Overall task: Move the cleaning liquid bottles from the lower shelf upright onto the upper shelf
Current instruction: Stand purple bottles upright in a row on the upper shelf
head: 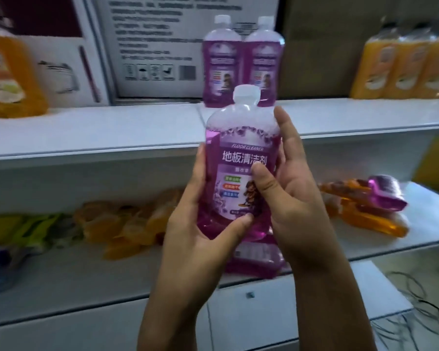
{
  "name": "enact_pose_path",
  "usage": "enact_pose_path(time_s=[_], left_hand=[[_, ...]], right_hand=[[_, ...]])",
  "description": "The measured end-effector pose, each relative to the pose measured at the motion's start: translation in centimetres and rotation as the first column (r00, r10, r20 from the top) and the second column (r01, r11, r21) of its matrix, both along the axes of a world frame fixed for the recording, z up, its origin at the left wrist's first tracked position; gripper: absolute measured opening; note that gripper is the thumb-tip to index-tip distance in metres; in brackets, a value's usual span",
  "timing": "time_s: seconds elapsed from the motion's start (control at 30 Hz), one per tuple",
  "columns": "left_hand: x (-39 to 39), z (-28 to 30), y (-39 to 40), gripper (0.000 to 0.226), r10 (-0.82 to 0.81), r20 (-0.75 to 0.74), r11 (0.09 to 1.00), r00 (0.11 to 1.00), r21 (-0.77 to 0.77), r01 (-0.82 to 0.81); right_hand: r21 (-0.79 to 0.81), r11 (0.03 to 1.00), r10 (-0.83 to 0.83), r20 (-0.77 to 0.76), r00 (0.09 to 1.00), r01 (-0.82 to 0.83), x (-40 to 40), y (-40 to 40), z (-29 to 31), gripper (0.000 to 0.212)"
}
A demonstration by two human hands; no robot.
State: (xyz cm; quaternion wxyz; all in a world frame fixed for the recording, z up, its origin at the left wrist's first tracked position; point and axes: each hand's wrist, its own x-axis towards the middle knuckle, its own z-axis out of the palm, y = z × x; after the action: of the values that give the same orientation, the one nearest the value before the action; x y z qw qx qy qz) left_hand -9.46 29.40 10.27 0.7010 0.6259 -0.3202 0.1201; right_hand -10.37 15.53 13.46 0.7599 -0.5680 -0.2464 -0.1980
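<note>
Fingers of both hands are wrapped on one purple floor cleaner bottle (241, 178), which is held upright in the air in front of the upper shelf (94, 138), its white cap (246, 95) pointing up. The left hand (200, 224) holds the bottle low on its left side, with the thumb pressed across the bottom of the label. The right hand (292, 188) holds the right side, its thumb lying on the label and its long fingers reaching up behind toward the shoulder of the bottle.

Two purple bottles (242, 62) of the same kind already stand upright on the upper shelf, touching each other, in front of a white carton (160, 41). On the lower shelf (416, 239), another purple bottle (256, 259) lies flat just behind the hands, and one more purple bottle (387, 192) lies on top of some orange bottles (365, 214) at the right.

I judge that the step in hand is to carry the held bottle up and set it down on the upper shelf. To do it well, the bottle should stay vertical and go over the front edge of the shelf. It should come down flat on its base, just in front of or beside the standing pair, without knocking them. I think the hands should let go only when the base sits fully on the shelf, because the liquid inside moves and can make a tall bottle tip.
</note>
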Motion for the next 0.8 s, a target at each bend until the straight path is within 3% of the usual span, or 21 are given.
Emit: enact_pose_path(time_s=[0.23,0.57,0.8], left_hand=[[-2.9,1.6,-11.0,0.094,-0.047,0.075,0.999,0.996,-0.024,0.049],[-3.2,5.0,-21.1,0.095,-0.021,0.124,1.000,0.992,-0.010,0.023],[-0.7,8.4,-22.8,0.101,0.070,0.273,0.977,0.960,0.177,-0.122]], right_hand=[[-0.080,0.994,-0.060,0.171,0.984,0.075,-3.5,-11.2,2.0,0.068],[-0.218,0.975,0.009,0.218,0.976,0.040,-3.9,-22.0,5.6,0.079],[-0.507,0.850,-0.030,0.227,0.973,0.145,-0.6,-25.2,10.5,0.095]])
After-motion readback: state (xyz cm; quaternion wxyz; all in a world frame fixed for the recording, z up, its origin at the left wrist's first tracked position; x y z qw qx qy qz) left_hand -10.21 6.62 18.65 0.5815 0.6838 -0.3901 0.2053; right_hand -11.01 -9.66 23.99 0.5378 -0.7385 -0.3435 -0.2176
